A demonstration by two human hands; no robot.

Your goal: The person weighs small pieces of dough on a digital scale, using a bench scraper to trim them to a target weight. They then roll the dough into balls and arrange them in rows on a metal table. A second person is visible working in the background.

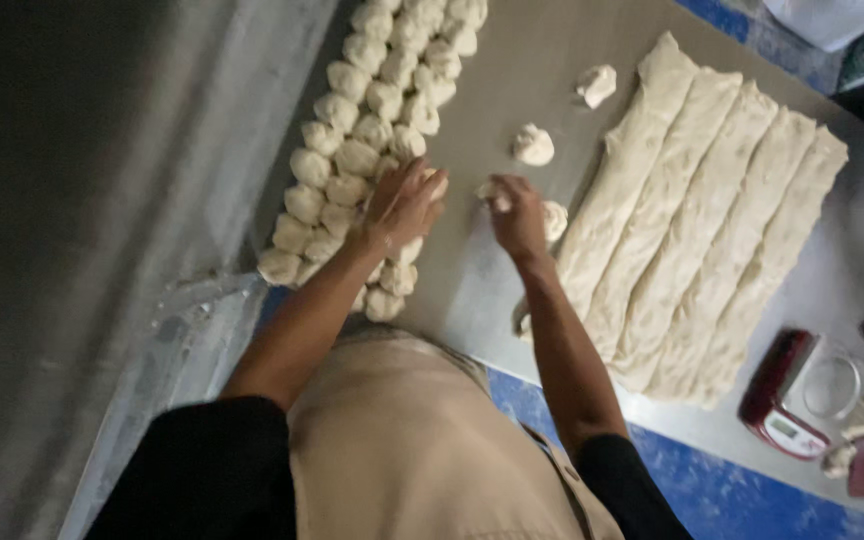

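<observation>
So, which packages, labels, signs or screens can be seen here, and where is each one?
Scale screen: small pale rectangle on the red kitchen scale, lower right of the metal table, beside the long dough strips.
No packages, labels or signs can be made out.

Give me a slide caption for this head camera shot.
Left hand on rows of dough balls, right hand pinching a dough piece beside long dough strips on a steel table.

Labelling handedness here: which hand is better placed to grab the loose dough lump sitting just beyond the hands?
Probably right. The right hand lies nearest the loose dough lump, with bare table between. The left hand rests at the rows of dough balls, farther off.
</observation>
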